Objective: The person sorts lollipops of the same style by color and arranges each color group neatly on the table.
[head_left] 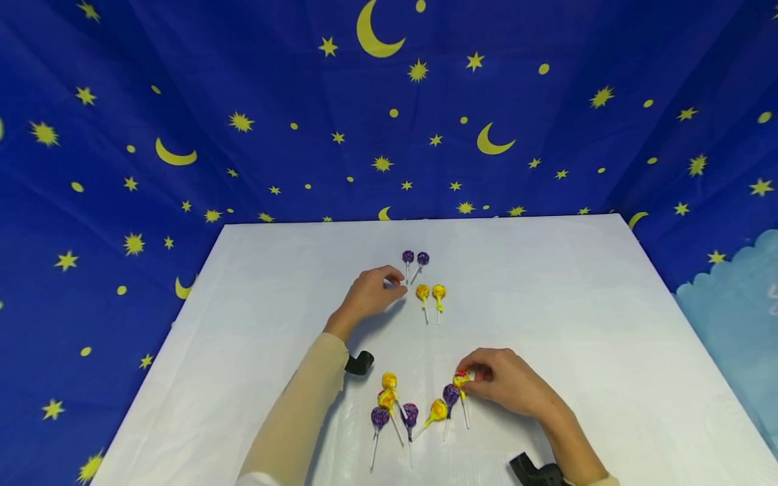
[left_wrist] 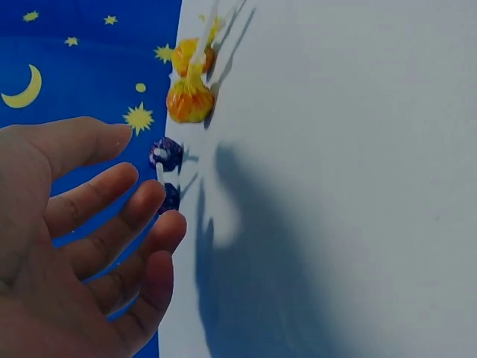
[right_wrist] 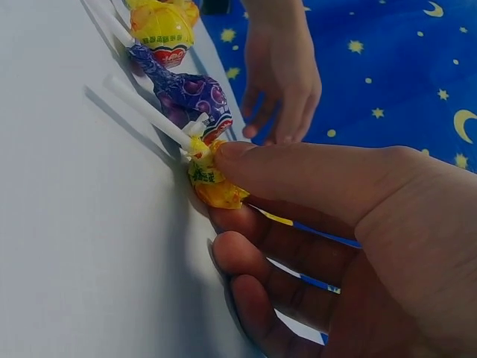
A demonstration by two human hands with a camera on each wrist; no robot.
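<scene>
In the head view my left hand [head_left: 372,291] hovers beside two purple lollipops [head_left: 423,258] at the back of the table. Its fingers are loosely bent, and the left wrist view shows nothing in them. Just in front lie two yellow lollipops [head_left: 439,291], side by side. At the front right, my right hand [head_left: 507,381] pinches a yellow lollipop [right_wrist: 216,183] by its wrapped head, between thumb and fingers. A purple lollipop [right_wrist: 195,97] lies right against it, with another yellow lollipop [head_left: 436,410] to its left.
More yellow and purple lollipops [head_left: 379,417] lie in a loose group at the table's front middle, some overlapping. The white table [head_left: 243,304] is bordered by a blue curtain [head_left: 273,81] with stars and moons. Black wrist cameras [head_left: 360,363] sit below both hands.
</scene>
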